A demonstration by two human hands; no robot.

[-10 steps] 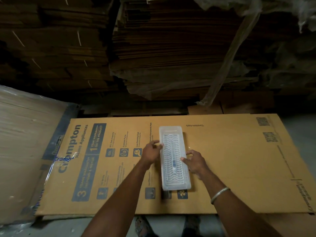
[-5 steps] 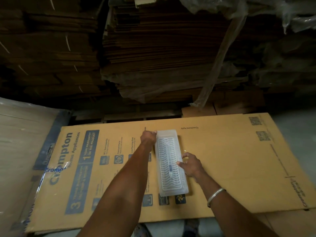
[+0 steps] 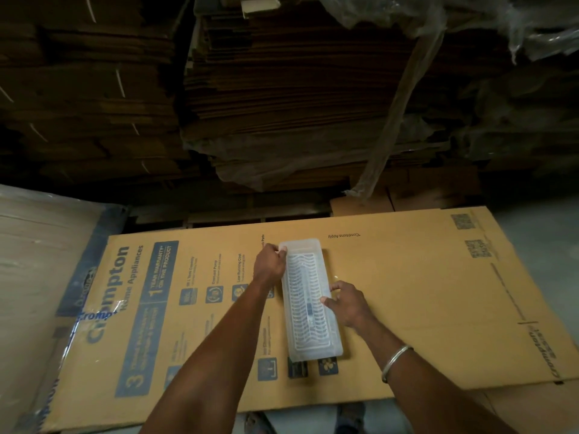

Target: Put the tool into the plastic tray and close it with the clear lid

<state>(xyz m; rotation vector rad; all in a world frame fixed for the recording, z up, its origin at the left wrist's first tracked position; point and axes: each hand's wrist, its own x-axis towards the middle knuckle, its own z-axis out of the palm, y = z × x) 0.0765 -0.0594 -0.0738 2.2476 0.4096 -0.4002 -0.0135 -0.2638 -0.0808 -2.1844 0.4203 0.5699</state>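
Tray (image 3: 310, 300) on cardboard sheet (image 3: 407, 292) | lid looks seated, thin, flexy, light | left hand (image 3: 268, 264) fingers pinch 11 o'clock corner | right hand (image 3: 346, 303) fingers spread, pressing 3 o'clock rim | grip rims, not centre

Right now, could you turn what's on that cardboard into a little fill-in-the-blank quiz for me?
1. The plastic tray lies on a flat sheet of ____.
2. The left hand touches the tray's far ____ corner.
3. A metal bangle circles the ____ wrist.
4. The right hand rests on the tray's ____ long edge.

Missing words: cardboard; left; right; right
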